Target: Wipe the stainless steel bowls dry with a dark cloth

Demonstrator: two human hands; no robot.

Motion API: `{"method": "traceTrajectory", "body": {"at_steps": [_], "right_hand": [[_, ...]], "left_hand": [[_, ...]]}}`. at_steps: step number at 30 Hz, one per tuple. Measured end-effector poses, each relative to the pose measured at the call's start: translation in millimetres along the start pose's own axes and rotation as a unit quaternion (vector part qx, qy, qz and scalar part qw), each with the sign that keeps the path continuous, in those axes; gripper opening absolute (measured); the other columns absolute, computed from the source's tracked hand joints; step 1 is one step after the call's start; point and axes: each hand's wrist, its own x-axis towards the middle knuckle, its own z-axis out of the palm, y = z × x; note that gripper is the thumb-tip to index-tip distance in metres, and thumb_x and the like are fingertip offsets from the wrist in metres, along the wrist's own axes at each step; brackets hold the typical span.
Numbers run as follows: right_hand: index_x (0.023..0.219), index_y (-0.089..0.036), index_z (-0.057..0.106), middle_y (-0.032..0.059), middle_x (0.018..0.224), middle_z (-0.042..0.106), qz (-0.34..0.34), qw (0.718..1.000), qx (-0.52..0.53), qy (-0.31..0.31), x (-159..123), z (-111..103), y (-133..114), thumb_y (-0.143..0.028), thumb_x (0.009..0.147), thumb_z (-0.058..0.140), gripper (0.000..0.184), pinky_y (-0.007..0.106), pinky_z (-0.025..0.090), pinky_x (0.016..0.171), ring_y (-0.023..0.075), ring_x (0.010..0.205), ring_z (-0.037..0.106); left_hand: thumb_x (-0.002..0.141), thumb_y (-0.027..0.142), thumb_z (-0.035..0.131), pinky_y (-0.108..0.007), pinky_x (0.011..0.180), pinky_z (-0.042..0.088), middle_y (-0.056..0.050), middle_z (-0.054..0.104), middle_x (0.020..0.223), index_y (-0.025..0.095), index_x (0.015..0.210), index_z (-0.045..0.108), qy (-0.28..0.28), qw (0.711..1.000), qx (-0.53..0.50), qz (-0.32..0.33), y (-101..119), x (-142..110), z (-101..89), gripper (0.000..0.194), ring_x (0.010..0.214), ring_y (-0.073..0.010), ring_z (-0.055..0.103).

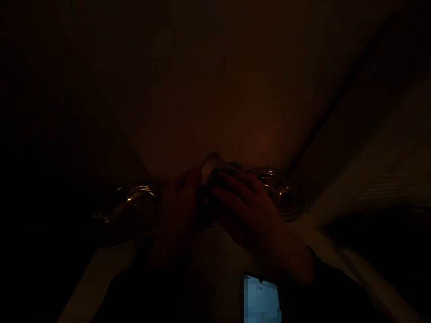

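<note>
Fingers of the left hand [177, 202] and right hand [245, 208] wrap a small metal cup [212, 168]; a steady two-handed grip seems wise, clear of the steel plates [281, 193] beside them.

1. The cup [212, 168] held between the left hand [177, 211] and right hand [251, 211] looked like polished metal, with a glossy rim.
2. The left plate [129, 208] and right plate [281, 190] were shiny, smooth metal with ringed highlights.
3. The phone screen [261, 298] looked glassy and lit.
4. The bench [208, 269] appeared matt; its material could not be told in the dark.
</note>
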Motion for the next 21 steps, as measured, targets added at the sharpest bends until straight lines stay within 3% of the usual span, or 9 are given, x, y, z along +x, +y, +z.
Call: {"method": "traceTrajectory", "body": {"at_steps": [3,8,14,16,21], "right_hand": [[0.121,-0.018,0.059,0.01,0.13,0.058,-0.013,1.0,-0.002,0.001,1,0,3,-0.023,0.09,0.053,0.032,0.044,0.047,0.095,0.0273,0.117,0.048],[0.123,-0.012,0.056,0.0132,0.12,0.064,0.074,0.997,0.008,0.023,4,-7,19,-0.021,0.094,0.045,0.032,0.043,0.049,0.092,0.024,0.108,0.057],[0.115,-0.018,0.063,0.0077,0.13,0.059,-0.058,0.998,-0.002,-0.002,-2,2,-9,-0.022,0.087,0.059,0.029,0.041,0.05,0.09,0.0272,0.113,0.049],[0.113,-0.018,0.064,0.0058,0.126,0.062,-0.067,0.998,0.008,0.012,-1,1,-8,-0.023,0.088,0.058,0.027,0.04,0.05,0.09,0.0255,0.111,0.05],[0.119,-0.015,0.058,0.0108,0.118,0.065,0.051,0.998,0.002,0.043,5,-10,13,-0.021,0.093,0.047,0.029,0.043,0.05,0.087,0.0243,0.105,0.055]], "left_hand": [[0.076,0.044,0.06,-0.024,0.054,0.047,0.0,0.065,0.061,0.021,0.07,0.068,-0.004,1.0,-0.014,0.003,-1,2,-2.5,0.025,0.064,-0.0172,0.063],[0.075,0.042,0.061,-0.022,0.051,0.045,-0.001,0.068,0.065,0.02,0.074,0.069,-0.028,0.999,-0.022,-0.021,1,0,-1.6,0.023,0.062,-0.0161,0.062],[0.079,0.045,0.058,-0.02,0.051,0.043,0.002,0.063,0.061,0.019,0.068,0.065,-0.032,0.999,-0.039,0.0,2,2,-7.9,0.03,0.057,-0.0116,0.056],[0.078,0.049,0.058,-0.021,0.053,0.044,0.001,0.065,0.064,0.019,0.071,0.067,-0.053,0.998,-0.036,-0.003,0,3,-7.4,0.032,0.06,-0.013,0.059],[0.077,0.047,0.059,-0.022,0.057,0.047,-0.001,0.072,0.072,0.019,0.08,0.073,-0.066,0.998,-0.01,-0.003,-5,1,-1.8,0.032,0.07,-0.0171,0.065]]}}
